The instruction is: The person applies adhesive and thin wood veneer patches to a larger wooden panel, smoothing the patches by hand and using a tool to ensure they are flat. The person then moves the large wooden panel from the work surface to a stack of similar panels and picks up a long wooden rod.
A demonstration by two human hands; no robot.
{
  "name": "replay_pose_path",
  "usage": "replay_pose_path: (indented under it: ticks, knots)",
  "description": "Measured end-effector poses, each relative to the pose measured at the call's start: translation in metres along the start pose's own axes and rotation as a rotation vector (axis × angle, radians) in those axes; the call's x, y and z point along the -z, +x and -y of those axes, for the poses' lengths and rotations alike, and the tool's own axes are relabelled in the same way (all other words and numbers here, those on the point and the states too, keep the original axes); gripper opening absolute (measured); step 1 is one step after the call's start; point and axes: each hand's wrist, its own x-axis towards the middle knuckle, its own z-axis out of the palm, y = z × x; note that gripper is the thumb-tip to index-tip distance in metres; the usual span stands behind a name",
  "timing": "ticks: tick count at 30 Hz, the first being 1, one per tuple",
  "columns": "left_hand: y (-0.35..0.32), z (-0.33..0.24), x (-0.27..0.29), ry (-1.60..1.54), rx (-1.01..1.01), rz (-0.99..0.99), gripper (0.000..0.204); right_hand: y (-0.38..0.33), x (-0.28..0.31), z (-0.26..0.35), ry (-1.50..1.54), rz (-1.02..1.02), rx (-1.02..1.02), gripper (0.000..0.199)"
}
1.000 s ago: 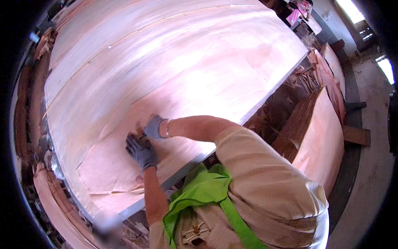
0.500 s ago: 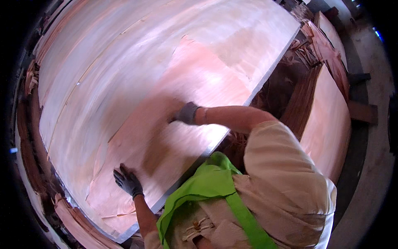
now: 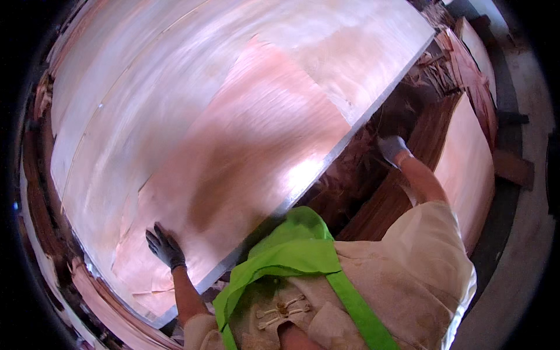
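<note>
Head view, my count: two gloved hands, one pinkish veneer sheet (image 3: 251,151) lying flat on top, one wide table (image 3: 326,160) carrying the layup, one stack of veneer sheets (image 3: 466,157) at the right beside it. Paler sheets under the top one; I cannot count them. My left hand (image 3: 164,247) lies flat, fingers spread, palm pressed on the near left corner of the veneer sheet. My right hand (image 3: 392,147) is off the table, reaching down into the dark gap between the table's right edge and the stack; whether it grips anything there I cannot tell. The veneer sheet runs from under my left hand away to the far right, its right edge reaching the table's metal rim, well left of my right hand.
</note>
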Motion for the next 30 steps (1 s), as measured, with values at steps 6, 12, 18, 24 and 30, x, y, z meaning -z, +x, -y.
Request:
replay_pose_path:
  ticks: [6,12,18,24,30]
  knots:
    - [-0.008,0.019,0.000,-0.093,0.056,-0.080,0.060,-0.030,-0.040,0.038,0.380,-0.456,-0.156,0.019]
    - [-0.010,0.015,0.001,-0.184,0.095,-0.079,0.054,-0.019,0.078,0.285,0.776,-0.533,0.387,0.003]
    - [-0.012,0.013,0.001,-0.295,0.110,-0.071,0.053,-0.059,0.126,0.456,0.665,-0.593,0.798,0.016]
    - [-0.017,0.020,-0.012,-0.493,0.147,-0.095,0.059,-0.052,0.100,0.492,0.539,-0.838,0.807,0.017]
    - [-0.071,0.151,0.014,-0.468,0.385,-0.149,0.067,-0.049,0.095,0.499,0.434,-0.968,0.703,0.024]
